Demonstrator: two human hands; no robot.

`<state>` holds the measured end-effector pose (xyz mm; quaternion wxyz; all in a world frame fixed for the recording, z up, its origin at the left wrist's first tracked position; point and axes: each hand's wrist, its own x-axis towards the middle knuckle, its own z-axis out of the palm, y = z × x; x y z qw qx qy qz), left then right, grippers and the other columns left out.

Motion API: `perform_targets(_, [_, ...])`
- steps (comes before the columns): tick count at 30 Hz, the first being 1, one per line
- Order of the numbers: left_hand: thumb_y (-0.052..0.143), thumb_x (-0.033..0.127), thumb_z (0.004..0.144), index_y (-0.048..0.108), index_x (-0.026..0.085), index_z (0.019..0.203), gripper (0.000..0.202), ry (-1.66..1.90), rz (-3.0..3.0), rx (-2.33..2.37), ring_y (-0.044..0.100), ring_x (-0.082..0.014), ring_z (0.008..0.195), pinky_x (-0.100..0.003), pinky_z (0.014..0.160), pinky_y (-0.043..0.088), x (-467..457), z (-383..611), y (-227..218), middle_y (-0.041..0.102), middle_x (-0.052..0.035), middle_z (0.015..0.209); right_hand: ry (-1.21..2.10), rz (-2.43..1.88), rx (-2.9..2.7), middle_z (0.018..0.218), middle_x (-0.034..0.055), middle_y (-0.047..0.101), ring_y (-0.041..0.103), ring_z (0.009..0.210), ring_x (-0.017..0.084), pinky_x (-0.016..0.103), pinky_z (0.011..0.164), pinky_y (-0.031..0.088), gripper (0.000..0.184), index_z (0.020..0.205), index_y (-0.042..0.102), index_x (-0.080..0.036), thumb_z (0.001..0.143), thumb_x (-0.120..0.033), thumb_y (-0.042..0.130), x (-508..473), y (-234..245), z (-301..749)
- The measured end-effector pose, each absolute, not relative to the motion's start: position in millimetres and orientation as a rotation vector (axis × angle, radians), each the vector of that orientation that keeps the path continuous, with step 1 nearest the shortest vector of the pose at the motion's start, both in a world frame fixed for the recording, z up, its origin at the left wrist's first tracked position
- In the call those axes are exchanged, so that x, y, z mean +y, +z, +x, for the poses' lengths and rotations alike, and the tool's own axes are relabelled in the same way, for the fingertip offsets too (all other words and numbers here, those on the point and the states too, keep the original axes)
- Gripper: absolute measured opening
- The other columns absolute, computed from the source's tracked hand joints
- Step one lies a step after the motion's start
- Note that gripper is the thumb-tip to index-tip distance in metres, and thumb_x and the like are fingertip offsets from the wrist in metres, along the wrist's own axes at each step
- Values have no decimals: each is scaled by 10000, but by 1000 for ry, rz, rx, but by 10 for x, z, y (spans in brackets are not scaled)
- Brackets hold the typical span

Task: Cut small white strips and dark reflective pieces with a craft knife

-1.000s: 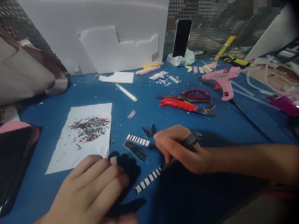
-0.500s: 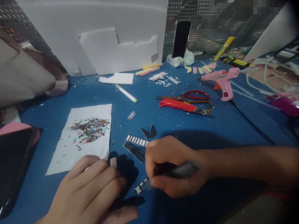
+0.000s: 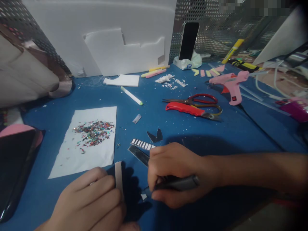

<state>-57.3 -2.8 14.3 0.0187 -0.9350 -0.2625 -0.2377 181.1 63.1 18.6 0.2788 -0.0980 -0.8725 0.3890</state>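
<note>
My right hand [image 3: 173,175] is closed around a dark marker pen [image 3: 186,183], its front end pointing left and low over the blue table. Just below that end lies a small white scrap [image 3: 143,197]. My left hand [image 3: 93,200] rests on the table with fingers curled together; whatever they hold, if anything, is hidden. Along its right side runs a narrow pale strip [image 3: 118,176], partly covered by the fingers. Beyond my right hand lie a black-and-white striped strip [image 3: 141,144], a black strip [image 3: 138,155] and a black V-shaped piece [image 3: 155,135].
A white sheet [image 3: 64,160] bears a heap of colourful bits. Further off lie scissors [image 3: 203,95], a red-handled cutter [image 3: 185,109], a pink glue gun [image 3: 234,83], a white-and-green pen [image 3: 132,96] and a propped phone [image 3: 189,41]. A dark tablet-like device [image 3: 16,170] lies left.
My left hand has drawn back slightly down and left, baring more of the pale strip. The black-and-white patterned piece near the pen's end no longer shows whole; a small white scrap shows there.
</note>
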Motion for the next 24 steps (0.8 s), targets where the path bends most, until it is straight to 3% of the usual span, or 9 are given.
perform_targets(13, [545,173,821,529,213,637,189,-790,-2939,-816,352,-160,573,-357,591,266,-49,-547,140,429,21,547,1044,-234,-2332,658,-32,603,534,640,78,217,722,423,161,793,562,-147,857,-288,607,619,174,1811])
perform_targets(24, [565,197,805,523,212,623,188,-803,-2881,-827,399,-172,591,-355,600,292,-59,-562,80,434,14,549,1056,-237,-2353,670,-31,615,535,665,82,206,746,432,157,800,568,-153,858,-296,601,614,168,1826])
